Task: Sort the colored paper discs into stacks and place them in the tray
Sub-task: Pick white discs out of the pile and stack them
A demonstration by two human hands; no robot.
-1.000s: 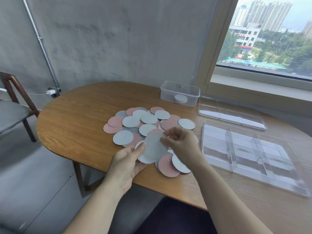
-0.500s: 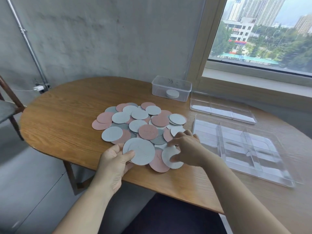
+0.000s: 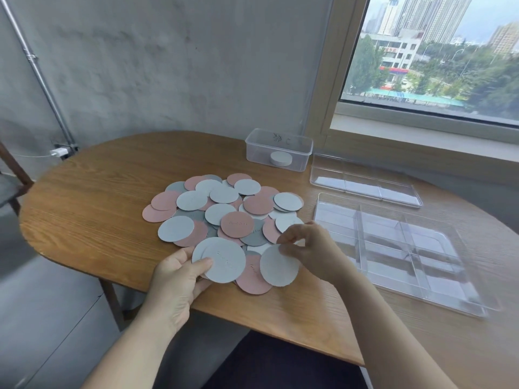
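At the near edge of the bench (image 3: 98, 209) the left hand (image 3: 179, 279) grips a small stack of pale grey discs (image 3: 224, 261), thumb pressed on the top face and fingers curled beneath; at least two discs show in it. Just to its right, the right hand (image 3: 314, 248) pinches a single pale grey disc (image 3: 278, 268) by its far right rim between thumb and fingertips, and the disc tilts slightly off the surface. A pink disc (image 3: 251, 279) lies flat beneath and between the two, so the held disc and the stack are close but do not seem to touch. The coming move probably turns on this: the single disc lies to the right of the stack and matches its colour, so it would travel a short way left to land on top. Being round, it needs no turning, only centring. Beyond the hands the unsorted pile (image 3: 224, 209) of pink, pale and darker grey discs spreads across the middle of the bench. The clear divided tray (image 3: 438, 262) sits to the right, nearer the right hand, and holds no discs yet.
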